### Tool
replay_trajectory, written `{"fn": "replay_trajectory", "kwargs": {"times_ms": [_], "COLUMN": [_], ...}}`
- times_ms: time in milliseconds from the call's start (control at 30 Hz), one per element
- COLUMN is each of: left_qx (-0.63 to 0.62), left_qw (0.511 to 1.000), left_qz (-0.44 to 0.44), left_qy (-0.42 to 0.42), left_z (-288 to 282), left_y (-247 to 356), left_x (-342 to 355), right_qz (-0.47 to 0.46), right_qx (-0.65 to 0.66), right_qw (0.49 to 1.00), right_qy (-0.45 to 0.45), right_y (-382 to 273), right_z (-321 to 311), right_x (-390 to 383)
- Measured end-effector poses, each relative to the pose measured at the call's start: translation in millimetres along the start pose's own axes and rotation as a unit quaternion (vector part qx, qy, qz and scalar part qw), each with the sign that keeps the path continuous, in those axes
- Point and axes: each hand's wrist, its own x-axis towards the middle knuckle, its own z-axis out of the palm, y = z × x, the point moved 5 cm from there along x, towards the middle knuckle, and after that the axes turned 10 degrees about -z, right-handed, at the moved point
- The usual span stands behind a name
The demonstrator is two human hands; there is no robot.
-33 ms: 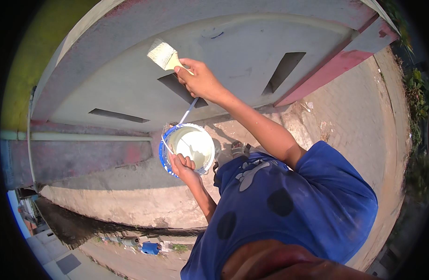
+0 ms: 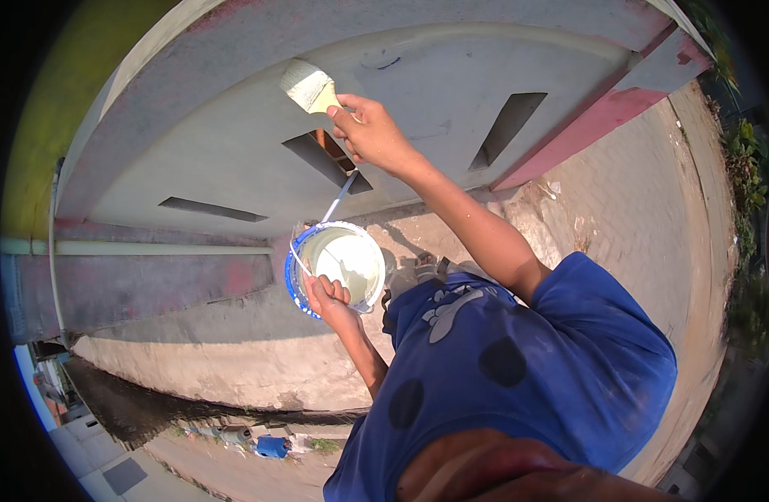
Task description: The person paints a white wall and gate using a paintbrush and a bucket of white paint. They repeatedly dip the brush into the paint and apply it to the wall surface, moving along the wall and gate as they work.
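— Where was the brush (image 2: 307,86)?
— Up high, with its pale, wet hairs flat on the grey wall (image 2: 451,75).

— Who held it?
— The right hand (image 2: 369,130). Its fingers were curled tight round the handle, and the arm was stretched far out.

— And the other hand?
— The left hand (image 2: 330,299) was closed on the rim of the bucket (image 2: 294,284). It held the bucket lower down, near the blue shirt (image 2: 551,368).

— What was in the bucket?
— Pale paint, the same colour as the brush hairs. Its thin wire handle (image 2: 338,198) stuck up toward the brush hand.

— Was the wall already painted there?
— I could not tell. It looked grey all over.

— What else was near?
— Dark slots (image 2: 510,125) in the wall, a long pale pipe (image 2: 150,248) to the left, and the sandy ground (image 2: 635,192) below.
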Motion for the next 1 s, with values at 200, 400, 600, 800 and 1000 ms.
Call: {"fn": "replay_trajectory", "kwargs": {"times_ms": [200,400,600,800,1000], "left_qx": [0.029,0.03,0.055,0.049,0.047], "left_qw": [0.999,0.997,0.994,0.991,0.995], "left_qz": [0.009,-0.006,0.004,-0.014,-0.014], "left_qy": [-0.043,-0.066,-0.093,-0.126,-0.088], "left_z": [-2.8,-11.5,-7.2,-1.0,1.3], "left_y": [5.5,1.7,12.9,21.5,23.9], "left_x": [-0.1,12.0,7.6,2.3,-1.2], "right_qz": [-0.074,-0.108,-0.068,-0.069,0.09], "right_qx": [-0.19,-0.505,-0.575,-0.341,0.052], "right_qw": [0.95,0.716,0.713,0.934,0.994], "right_qy": [0.238,0.47,0.395,0.078,-0.033], "right_y": [-54.3,-110.9,-97.8,-37.9,-25.7], "right_z": [-190.0,-333.5,-227.9,-22.7,-9.3], "right_x": [-87.0,-174.8,-132.6,-77.0,-47.3]}}
